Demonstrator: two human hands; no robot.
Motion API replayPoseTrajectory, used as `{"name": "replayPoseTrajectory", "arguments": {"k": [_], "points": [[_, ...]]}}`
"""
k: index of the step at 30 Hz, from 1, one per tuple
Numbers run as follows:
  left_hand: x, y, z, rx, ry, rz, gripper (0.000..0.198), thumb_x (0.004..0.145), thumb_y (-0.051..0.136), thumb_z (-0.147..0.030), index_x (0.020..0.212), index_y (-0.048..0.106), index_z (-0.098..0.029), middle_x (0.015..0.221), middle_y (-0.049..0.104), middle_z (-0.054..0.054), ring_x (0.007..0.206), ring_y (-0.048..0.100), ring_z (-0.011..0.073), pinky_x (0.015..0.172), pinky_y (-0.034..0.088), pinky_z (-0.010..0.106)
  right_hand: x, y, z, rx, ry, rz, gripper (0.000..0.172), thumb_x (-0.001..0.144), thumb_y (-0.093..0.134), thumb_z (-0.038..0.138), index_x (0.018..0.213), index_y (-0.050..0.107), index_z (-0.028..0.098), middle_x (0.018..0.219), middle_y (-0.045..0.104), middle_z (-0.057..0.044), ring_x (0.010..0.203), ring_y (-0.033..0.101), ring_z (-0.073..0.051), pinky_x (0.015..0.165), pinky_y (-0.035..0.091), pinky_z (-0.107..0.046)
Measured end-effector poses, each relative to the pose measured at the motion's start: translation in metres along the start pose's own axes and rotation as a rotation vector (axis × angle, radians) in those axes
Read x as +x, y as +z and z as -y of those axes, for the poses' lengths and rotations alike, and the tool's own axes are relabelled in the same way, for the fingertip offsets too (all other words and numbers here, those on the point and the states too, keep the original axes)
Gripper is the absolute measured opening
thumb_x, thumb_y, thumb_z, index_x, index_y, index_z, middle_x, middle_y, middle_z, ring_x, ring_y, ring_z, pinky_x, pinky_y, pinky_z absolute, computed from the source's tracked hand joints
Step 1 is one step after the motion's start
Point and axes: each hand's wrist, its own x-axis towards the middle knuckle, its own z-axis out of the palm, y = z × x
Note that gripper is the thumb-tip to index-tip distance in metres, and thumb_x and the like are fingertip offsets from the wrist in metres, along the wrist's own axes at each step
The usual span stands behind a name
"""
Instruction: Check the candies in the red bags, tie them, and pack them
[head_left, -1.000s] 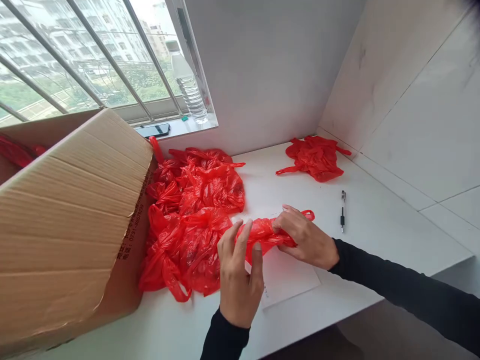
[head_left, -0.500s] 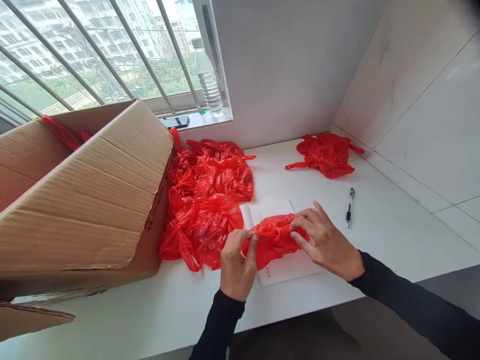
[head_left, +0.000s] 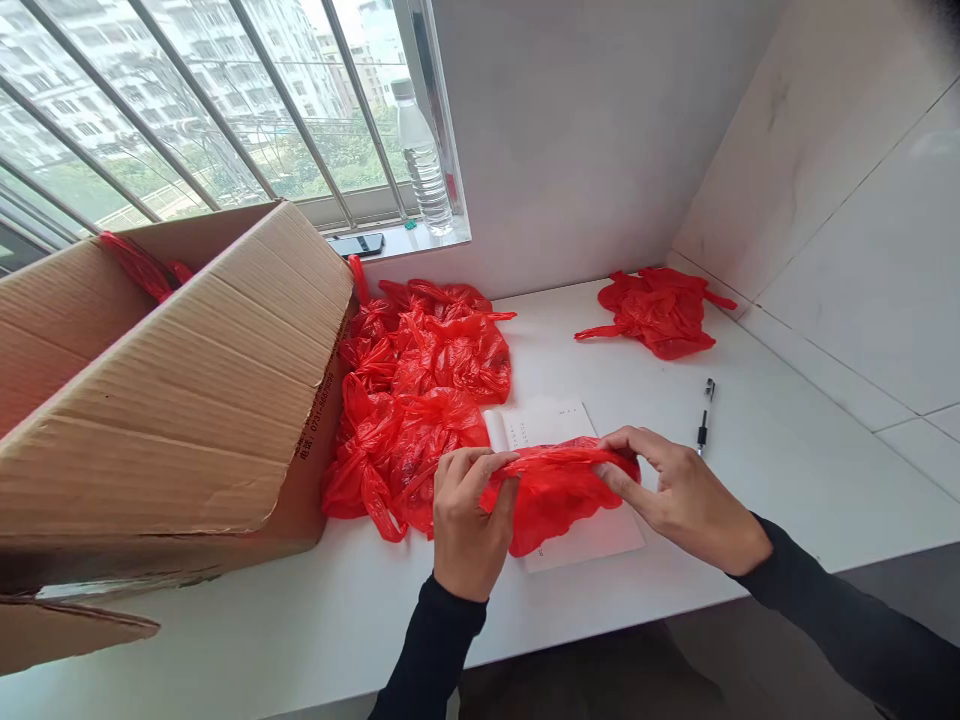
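Observation:
A thin red plastic bag (head_left: 559, 500) is stretched between my two hands, above an open notebook (head_left: 592, 545) with writing on its page. My left hand (head_left: 471, 520) pinches the bag's left end between thumb and fingers. At the right end, my right hand (head_left: 675, 485) grips the bag's upper edge, thumb below and fingers above. The bag covers the middle of the page. Close to my left hand lie several knotted red bags (head_left: 442, 420), filled with something I cannot make out.
A large cardboard box (head_left: 187, 400) with red plastic inside stands at the left. A crumpled red bag (head_left: 660, 315) lies by the back wall, and a pen (head_left: 705, 415) rests at the right. On the windowsill are a water bottle (head_left: 424, 165) and a phone (head_left: 360, 245).
My right hand has moved right, away from my left, and the red bag is now spread wider between them. The view has shifted slightly.

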Motion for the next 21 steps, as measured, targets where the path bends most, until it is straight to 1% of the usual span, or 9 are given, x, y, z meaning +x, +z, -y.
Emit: {"name": "replayPoseTrajectory", "arguments": {"k": [2,4,7,10,13,14,17,19,21], "points": [[0.005,-0.007,0.004,-0.041,-0.038,-0.05,0.013,0.093,0.064,-0.029,0.101,0.074,-0.026,0.1,0.068,0.004,0.1,0.06,0.0224,0.089,0.05,0.037,-0.003,-0.007,-0.007,0.114,0.093,-0.042,0.018,0.099,0.052,0.045,0.094,0.056,0.028,0.082,0.061,0.001,0.076,0.06,-0.02,0.064,0.048,-0.034],[0.009,-0.015,0.007,-0.064,-0.089,-0.124,0.014,0.094,0.063,-0.031,0.101,0.073,-0.025,0.103,0.064,0.004,0.1,0.06,0.0207,0.089,0.049,0.034,-0.007,-0.014,-0.014,0.243,0.136,-0.082,0.018,0.099,0.052,0.046,0.096,0.054,0.028,0.084,0.062,0.001,0.077,0.062,-0.019,0.067,0.05,-0.033],[0.014,-0.027,0.001,-0.067,-0.16,-0.191,0.016,0.094,0.063,-0.036,0.094,0.073,-0.023,0.085,0.054,0.001,0.08,0.055,0.0166,0.074,0.046,0.029,-0.012,-0.021,-0.019,0.32,0.139,-0.103,0.016,0.098,0.054,0.045,0.101,0.054,0.029,0.09,0.064,0.0,0.082,0.063,-0.02,0.072,0.052,-0.034],[0.02,-0.036,-0.015,-0.272,-0.287,-0.039,0.023,0.096,0.057,-0.041,0.094,0.07,-0.022,0.063,0.045,-0.004,0.058,0.043,0.013,0.056,0.039,0.026,-0.014,-0.026,-0.011,0.245,0.113,-0.079,0.019,0.096,0.057,0.047,0.094,0.054,0.029,0.089,0.061,0.001,0.082,0.06,-0.019,0.076,0.052,-0.034],[0.023,-0.04,-0.033,-0.466,-0.359,0.087,0.015,0.092,0.06,-0.036,0.095,0.064,-0.021,0.07,0.054,-0.003,0.061,0.051,0.0127,0.057,0.042,0.024,-0.015,-0.031,0.004,0.18,0.118,-0.087,0.026,0.095,0.056,0.054,0.087,0.054,0.029,0.078,0.057,0.002,0.071,0.056,-0.018,0.067,0.051,-0.034],[0.024,-0.04,-0.038,-0.465,-0.348,0.096,0.012,0.088,0.065,-0.031,0.095,0.061,-0.022,0.076,0.057,-0.002,0.066,0.054,0.0128,0.06,0.045,0.023,-0.015,-0.033,0.009,0.162,0.122,-0.112,0.028,0.095,0.055,0.055,0.085,0.055,0.029,0.077,0.057,0.002,0.068,0.056,-0.019,0.064,0.05,-0.035],[0.027,-0.039,-0.046,-0.43,-0.337,0.082,0.026,0.077,0.074,-0.021,0.089,0.051,-0.023,0.079,0.055,-0.004,0.065,0.053,0.0103,0.06,0.045,0.021,-0.015,-0.039,0.021,0.129,0.123,-0.243,0.03,0.094,0.055,0.057,0.081,0.059,0.03,0.077,0.062,0.0,0.07,0.06,-0.022,0.062,0.051,-0.038],[0.028,-0.037,-0.048,-0.462,-0.383,0.036,0.026,0.083,0.071,-0.026,0.084,0.046,-0.023,0.074,0.051,-0.005,0.06,0.05,0.0087,0.056,0.043,0.02,-0.014,-0.043,0.024,0.124,0.117,-0.329,0.028,0.093,0.057,0.056,0.083,0.062,0.031,0.08,0.066,-0.002,0.077,0.064,-0.025,0.065,0.053,-0.041],[0.028,-0.037,-0.047,-0.518,-0.427,-0.014,0.022,0.087,0.067,-0.031,0.086,0.047,-0.023,0.075,0.051,-0.005,0.059,0.05,0.0083,0.058,0.045,0.021,-0.012,-0.045,0.025,0.099,0.111,-0.364,0.025,0.092,0.058,0.056,0.085,0.065,0.032,0.086,0.068,-0.003,0.085,0.067,-0.029,0.07,0.055,-0.045]]}}
